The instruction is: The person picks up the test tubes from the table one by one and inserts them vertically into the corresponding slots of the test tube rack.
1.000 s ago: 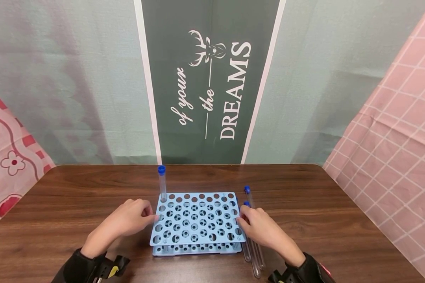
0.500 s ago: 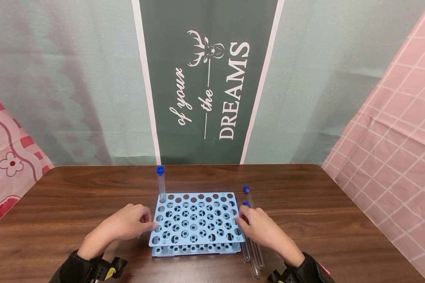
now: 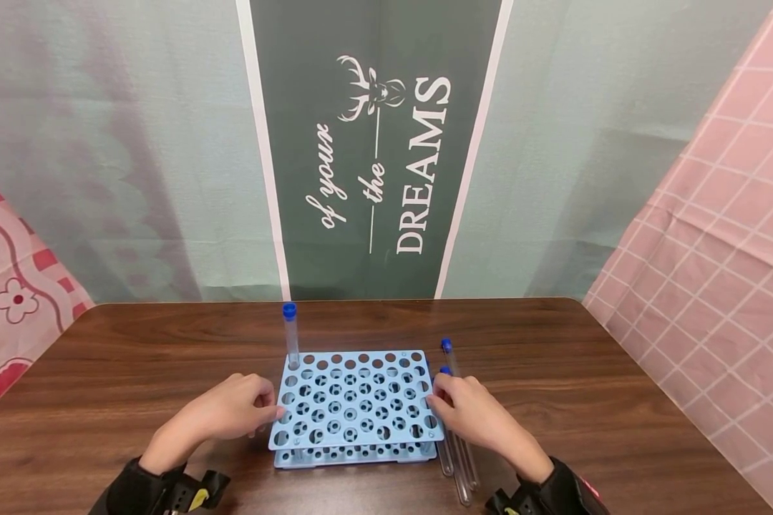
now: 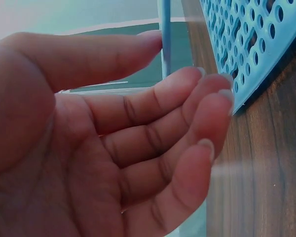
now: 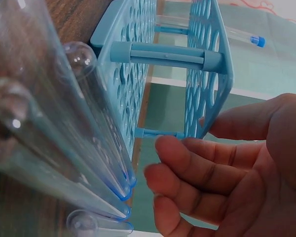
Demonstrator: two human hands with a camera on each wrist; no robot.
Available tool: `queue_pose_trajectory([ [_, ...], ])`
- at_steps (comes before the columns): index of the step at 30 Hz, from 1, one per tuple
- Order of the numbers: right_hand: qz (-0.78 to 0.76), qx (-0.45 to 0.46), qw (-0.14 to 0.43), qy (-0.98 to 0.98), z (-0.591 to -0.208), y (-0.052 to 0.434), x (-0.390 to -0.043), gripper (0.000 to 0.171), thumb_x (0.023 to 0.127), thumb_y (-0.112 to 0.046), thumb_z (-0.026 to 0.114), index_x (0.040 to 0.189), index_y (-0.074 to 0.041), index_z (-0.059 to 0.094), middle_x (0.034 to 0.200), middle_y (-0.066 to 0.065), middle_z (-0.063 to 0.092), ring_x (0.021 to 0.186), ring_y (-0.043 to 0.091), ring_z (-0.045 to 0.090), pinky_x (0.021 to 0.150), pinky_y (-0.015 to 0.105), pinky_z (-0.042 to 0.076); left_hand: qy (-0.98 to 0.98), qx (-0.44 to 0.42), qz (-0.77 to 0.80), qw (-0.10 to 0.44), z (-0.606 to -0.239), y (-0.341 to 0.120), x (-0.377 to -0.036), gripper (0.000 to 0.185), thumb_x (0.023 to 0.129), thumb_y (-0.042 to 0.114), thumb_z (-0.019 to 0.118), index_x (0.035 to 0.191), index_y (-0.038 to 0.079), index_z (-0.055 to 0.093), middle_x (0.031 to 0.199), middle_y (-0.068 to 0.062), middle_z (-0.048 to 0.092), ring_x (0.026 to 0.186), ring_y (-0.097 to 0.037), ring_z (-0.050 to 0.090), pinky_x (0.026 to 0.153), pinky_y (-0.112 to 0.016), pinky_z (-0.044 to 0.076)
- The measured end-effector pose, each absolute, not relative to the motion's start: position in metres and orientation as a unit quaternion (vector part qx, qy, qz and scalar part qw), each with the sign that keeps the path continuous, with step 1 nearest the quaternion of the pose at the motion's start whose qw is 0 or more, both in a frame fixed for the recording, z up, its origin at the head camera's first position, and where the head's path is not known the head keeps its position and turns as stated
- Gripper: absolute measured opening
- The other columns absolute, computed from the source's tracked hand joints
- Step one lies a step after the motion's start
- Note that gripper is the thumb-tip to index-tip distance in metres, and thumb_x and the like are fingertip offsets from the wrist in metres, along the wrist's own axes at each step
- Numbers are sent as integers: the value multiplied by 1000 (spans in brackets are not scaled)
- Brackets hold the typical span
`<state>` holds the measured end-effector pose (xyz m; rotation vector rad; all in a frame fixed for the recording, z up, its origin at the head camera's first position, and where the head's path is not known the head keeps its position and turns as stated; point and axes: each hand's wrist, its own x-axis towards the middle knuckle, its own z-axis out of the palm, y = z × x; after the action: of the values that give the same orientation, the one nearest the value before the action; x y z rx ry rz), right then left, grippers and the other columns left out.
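A light blue test tube rack (image 3: 358,400) with two perforated tiers stands on the table. One clear test tube with a blue cap (image 3: 290,332) stands upright in its far left corner hole. My left hand (image 3: 235,406) holds the upper tier's left edge between thumb and fingers; the other fingers curve loosely beneath. At the right edge my right hand (image 3: 477,415) pinches the upper tier, thumb on top and index finger under it. Several capped test tubes (image 5: 54,108) lie on the table along the rack's right side, partly hidden under the right hand in the head view.
The brown wooden table (image 3: 592,386) ends at a grey-green curtain (image 3: 187,179) with white lettering on its dark middle band. Pink cloths hang at both sides, a gridded one (image 3: 715,286) on the right.
My left hand has slid a little toward me along the rack's left edge. The right hand keeps its place on the rack. The whole head view has shifted slightly.
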<state>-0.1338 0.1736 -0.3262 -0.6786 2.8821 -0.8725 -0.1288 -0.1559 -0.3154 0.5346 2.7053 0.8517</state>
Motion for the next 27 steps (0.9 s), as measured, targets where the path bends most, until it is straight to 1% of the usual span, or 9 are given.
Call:
queue_pose_trajectory([
  [5, -295, -229, 27, 927, -323, 178, -136, 19, 89, -12, 58, 71, -10, 52, 56, -7, 42, 46, 2, 37, 42, 20, 32, 930, 182, 292, 131, -315, -156, -129, 26, 83, 20, 66, 63, 10, 53, 51, 4, 47, 46, -11, 45, 45, -24, 32],
  [10, -297, -217, 7, 930, -320, 183, -138, 17, 88, -13, 59, 72, -10, 53, 55, -8, 42, 46, 3, 39, 43, 21, 33, 930, 179, 292, 132, -314, -155, -128, 26, 83, 20, 66, 63, 10, 53, 50, 3, 47, 46, -11, 45, 45, -24, 32],
  [16, -300, -184, -13, 936, -317, 191, -143, 12, 86, -7, 60, 76, -8, 55, 57, -6, 45, 47, 6, 40, 43, 21, 33, 932, 175, 289, 132, -314, -155, -128, 26, 83, 20, 66, 63, 10, 52, 50, 3, 47, 46, -11, 45, 46, -24, 33],
  [24, -306, -156, -10, 939, -317, 203, -150, 10, 85, -4, 60, 77, -7, 55, 57, -4, 49, 50, 10, 44, 45, 24, 36, 931, 177, 289, 135, -314, -155, -128, 26, 84, 20, 66, 63, 10, 53, 51, 3, 47, 46, -11, 44, 45, -24, 31],
  [27, -307, -145, -7, 940, -320, 207, -154, 7, 84, -2, 58, 79, -5, 56, 58, -3, 50, 52, 11, 45, 47, 25, 37, 929, 186, 291, 131, -314, -155, -128, 27, 84, 20, 65, 63, 10, 53, 50, 4, 47, 45, -10, 44, 45, -24, 32],
])
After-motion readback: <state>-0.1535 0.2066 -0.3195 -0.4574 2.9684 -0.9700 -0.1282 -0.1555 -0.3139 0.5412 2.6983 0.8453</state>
